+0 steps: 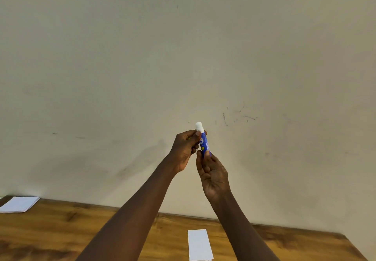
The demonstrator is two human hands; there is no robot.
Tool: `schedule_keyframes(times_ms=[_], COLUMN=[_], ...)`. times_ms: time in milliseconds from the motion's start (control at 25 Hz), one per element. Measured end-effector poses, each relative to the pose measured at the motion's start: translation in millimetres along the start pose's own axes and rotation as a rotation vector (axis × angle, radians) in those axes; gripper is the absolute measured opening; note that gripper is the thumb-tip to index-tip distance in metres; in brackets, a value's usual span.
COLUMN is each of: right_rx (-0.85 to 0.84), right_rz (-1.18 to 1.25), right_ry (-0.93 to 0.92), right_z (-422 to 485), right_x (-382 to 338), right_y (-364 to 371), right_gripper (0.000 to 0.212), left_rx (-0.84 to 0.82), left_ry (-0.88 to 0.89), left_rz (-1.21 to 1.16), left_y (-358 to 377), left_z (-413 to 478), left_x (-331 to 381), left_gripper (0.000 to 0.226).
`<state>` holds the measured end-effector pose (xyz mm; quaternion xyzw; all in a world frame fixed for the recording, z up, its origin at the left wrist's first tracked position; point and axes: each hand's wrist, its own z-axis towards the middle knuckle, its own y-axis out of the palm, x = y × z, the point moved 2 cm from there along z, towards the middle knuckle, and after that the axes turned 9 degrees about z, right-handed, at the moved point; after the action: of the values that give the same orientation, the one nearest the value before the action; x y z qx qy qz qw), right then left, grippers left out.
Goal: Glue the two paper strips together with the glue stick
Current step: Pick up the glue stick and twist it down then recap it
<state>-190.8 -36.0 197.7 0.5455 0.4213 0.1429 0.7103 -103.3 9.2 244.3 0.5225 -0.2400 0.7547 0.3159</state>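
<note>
Now, glue stick [205,145]: a blue tube, nearly upright, which I hold up in front of the wall between both hands, well above the table.
White glue [199,126]: bare, sticking out of the top of the tube, above my fingers.
Left hand [186,150]: curled round the upper part of the tube, with my thumb [197,133] pressed just below the white end.
Right hand [213,175]: palm turned toward me, fingertips pinching the bottom end of the tube.
Paper strip [199,244]: white, flat on the table between my forearms, at the near edge. I cannot tell whether it is one strip or two stacked.
Paper pile [19,204]: white sheets at the far left of the table, against the wall.
Table [81,230]: brown wood, along the bottom.
Wall [183,57]: pale and scuffed, behind my hands.
</note>
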Motion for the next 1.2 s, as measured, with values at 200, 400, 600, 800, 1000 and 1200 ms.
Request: schedule_keyframes(times_ms=[200,400,600,800,1000,1200], right_rx=[0.068,0.03,0.06,0.072,0.034,0.041], right_rz=[0.006,0.007,-0.047,-0.005,-0.021,-0.003], right_ry=[0.121,-0.011,0.005,0.067,-0.04,0.109], right_z=[1.8,3.8,0.1,0.8,0.4,-3.1], right_x=[-1.4,-4.7,-5.0,-8.2,-7.5,-11.9], right_y=[0.9,2.7,0.8,-0.4,-0.4,2.7], right_gripper=[0.045,0.015,0.011,0.031,0.011,0.043], left_rx=[-0.023,-0.057,-0.029,-0.038,-0.04,-0.046], left_ry=[0.014,0.047,0.063,0.092,0.093,0.083], left_rz=[0.037,0.053,0.104,0.138,0.159,0.102], left_y=[0.1,1.5,3.9,6.8,10.2,10.7], left_z=[0.9,-0.7,-2.3,-2.0,-4.7,-6.0], left_x=[0.8,6.5,8.2,16.7,17.2,19.5], left_gripper=[0.025,0.021,0.027,0.03,0.03,0.029])
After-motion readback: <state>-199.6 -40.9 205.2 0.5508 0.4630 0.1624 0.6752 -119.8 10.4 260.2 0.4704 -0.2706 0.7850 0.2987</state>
